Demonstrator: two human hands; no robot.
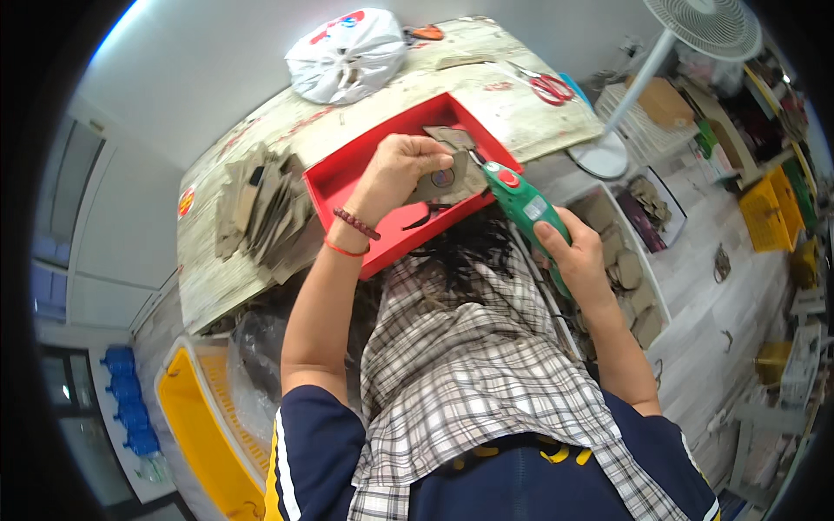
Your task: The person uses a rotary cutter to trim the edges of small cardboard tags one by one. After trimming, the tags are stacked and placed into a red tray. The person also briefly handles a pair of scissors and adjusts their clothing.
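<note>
In my left hand, a khaki fabric piece with a small round emblem is pinched between thumb and fingers. The piece is above a shallow red tray that sits at the table's near edge, by my lap. My right hand is wrapped round a green handheld power tool with a red button. Its narrow tip points at the right edge of the fabric piece; whether they touch I cannot tell. More khaki pieces lie in the tray under my fingers, beside a thin dark item.
A loose stack of khaki pieces lies on the worn table at left. Farther back are a white plastic bag and red-handled scissors. A white box of khaki pieces, a fan and a yellow bin stand around.
</note>
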